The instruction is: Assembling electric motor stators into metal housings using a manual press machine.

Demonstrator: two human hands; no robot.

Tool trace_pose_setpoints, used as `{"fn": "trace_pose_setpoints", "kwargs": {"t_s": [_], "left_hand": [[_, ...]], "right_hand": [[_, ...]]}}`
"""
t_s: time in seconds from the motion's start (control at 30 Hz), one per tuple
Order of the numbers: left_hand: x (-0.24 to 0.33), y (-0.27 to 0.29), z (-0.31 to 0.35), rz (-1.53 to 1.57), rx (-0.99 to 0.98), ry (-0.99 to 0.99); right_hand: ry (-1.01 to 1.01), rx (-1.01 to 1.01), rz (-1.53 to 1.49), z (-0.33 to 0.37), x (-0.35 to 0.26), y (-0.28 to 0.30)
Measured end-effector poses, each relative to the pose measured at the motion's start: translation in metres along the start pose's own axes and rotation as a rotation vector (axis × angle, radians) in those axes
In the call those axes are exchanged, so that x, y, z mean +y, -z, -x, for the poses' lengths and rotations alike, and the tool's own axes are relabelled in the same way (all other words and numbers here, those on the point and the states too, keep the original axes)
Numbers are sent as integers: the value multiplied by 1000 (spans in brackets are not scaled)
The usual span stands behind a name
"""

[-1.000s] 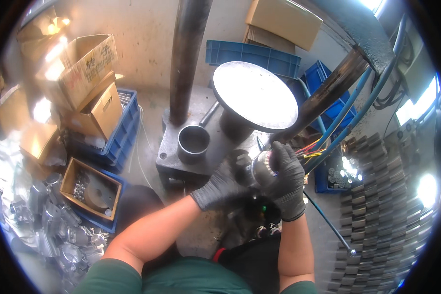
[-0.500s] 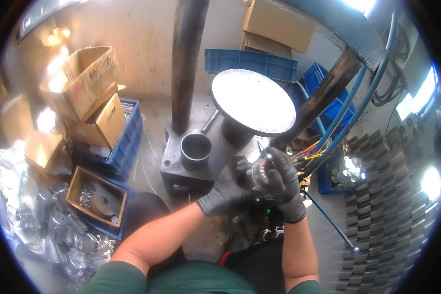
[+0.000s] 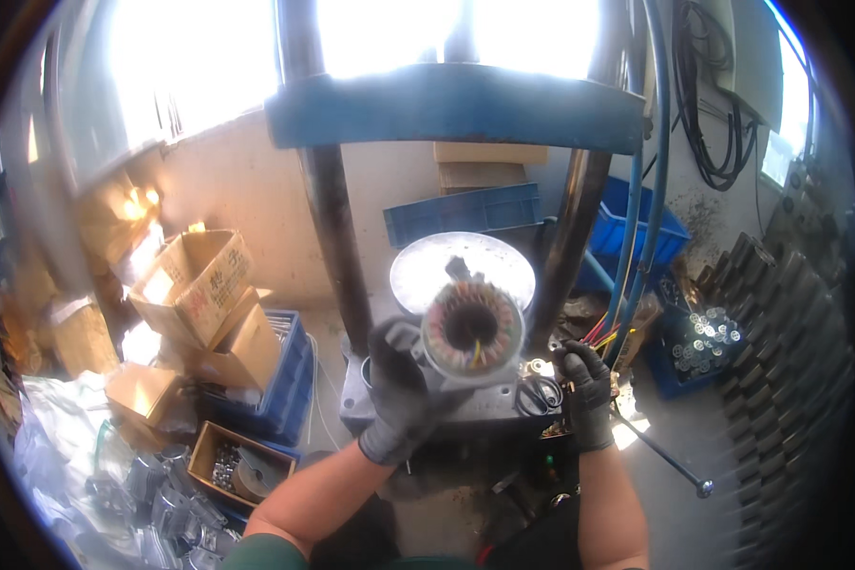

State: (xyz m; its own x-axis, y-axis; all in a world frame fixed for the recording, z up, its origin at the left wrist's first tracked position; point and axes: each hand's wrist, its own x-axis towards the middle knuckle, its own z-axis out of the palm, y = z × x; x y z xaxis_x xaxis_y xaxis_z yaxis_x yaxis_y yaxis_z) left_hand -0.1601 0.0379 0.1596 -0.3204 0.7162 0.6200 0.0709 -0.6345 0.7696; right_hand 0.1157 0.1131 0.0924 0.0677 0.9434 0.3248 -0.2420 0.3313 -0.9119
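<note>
In front of the round pale metal plate (image 3: 410,271), my left hand (image 3: 396,399) in a dark glove grips a motor stator in a metal housing (image 3: 429,364) by its left side. A ring of windings with coloured leads shows around its dark bore, which faces me. To the right, my gloved right hand (image 3: 591,404) is off the stator, its fingers curled beside a cluster of coloured wires (image 3: 598,331). What those fingers hold, if anything, is too small to make out. Below the plate, the stator and left hand hide part of the grey base block (image 3: 480,407).
A blue crossbeam (image 3: 456,109) spans two dark steel posts (image 3: 337,237). A long lever (image 3: 660,452) sticks out at right, near stacked metal parts (image 3: 779,370). On the left are cardboard boxes (image 3: 195,285), a blue crate (image 3: 290,380) and a wooden box (image 3: 220,494) of small parts.
The stator, earlier between both hands right of centre, is now in my left hand before the plate. My right hand has come away from it to the right. The view has tilted up.
</note>
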Motion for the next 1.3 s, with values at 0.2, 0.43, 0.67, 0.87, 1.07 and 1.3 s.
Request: {"fn": "trace_pose_setpoints", "kwargs": {"t_s": [0.2, 0.43, 0.67, 0.87, 1.07, 1.3], "left_hand": [[-46, -28, -139, 361, -51, -41], [-40, -42, -156, 305, -109, 320], [-68, -28, -165, 206, -131, 228], [-60, -19, -164, 97, -213, 326], [-103, 62, -81, -335, 38, -93], [-116, 94, 46, -484, 36, 244]], "right_hand": [[-64, -146, 90, 9, 14, -13], [78, -270, 245, 15, 4, -23], [225, -292, 427, 17, 4, -22], [159, -289, 406, 15, 11, -21], [442, -194, 528, 28, -57, -7], [681, -127, 1068, 102, -203, 30]]}}
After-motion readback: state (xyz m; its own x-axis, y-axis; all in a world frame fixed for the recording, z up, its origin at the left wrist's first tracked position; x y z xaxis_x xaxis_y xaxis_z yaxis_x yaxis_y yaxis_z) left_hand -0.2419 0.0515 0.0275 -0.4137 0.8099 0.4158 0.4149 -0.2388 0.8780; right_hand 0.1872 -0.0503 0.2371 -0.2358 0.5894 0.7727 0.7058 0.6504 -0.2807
